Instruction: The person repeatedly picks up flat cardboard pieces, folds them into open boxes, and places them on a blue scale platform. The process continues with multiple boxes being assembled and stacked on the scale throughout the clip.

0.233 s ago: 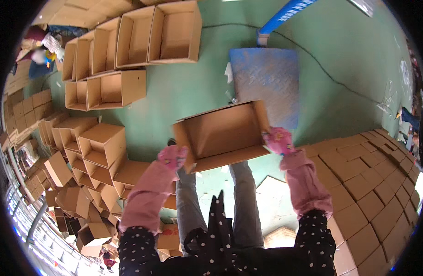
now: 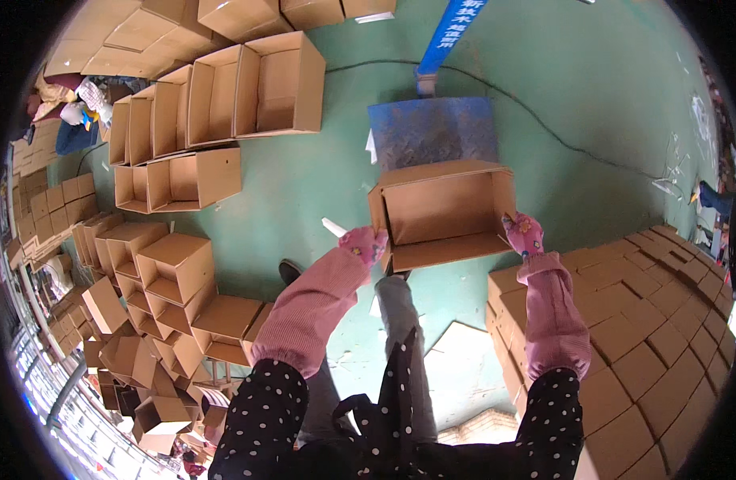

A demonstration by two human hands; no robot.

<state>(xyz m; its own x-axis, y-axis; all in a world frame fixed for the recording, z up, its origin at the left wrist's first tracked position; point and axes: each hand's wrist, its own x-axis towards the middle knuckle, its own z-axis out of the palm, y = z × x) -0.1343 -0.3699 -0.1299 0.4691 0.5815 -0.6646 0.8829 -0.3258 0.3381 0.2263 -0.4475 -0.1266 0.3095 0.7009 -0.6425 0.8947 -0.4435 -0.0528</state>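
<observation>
An open, empty cardboard box [image 2: 454,254] is held level in front of me, its opening facing up. My left hand [image 2: 364,245], in a pink patterned glove, is closed on its left end. At the right end my right hand [image 2: 524,234], gloved alike, grips the wall. Beyond the box lies a blue metal platform [image 2: 436,132] with worn tread, its near part hidden by the box. From its far edge rises a blue post [image 2: 450,36] with white lettering.
Open cardboard boxes [image 2: 278,88] stand in rows at far left, with more boxes [image 2: 176,260] stacked nearer. Flat-topped cartons [image 2: 616,320] fill the right side. A dark cable [image 2: 536,108] crosses the green floor behind the platform. Another person [image 2: 84,112] is at far left.
The box has moved right in the view with both hands and turned from tilted to nearly straight. It now covers the platform's near part. My legs and the view have shifted too.
</observation>
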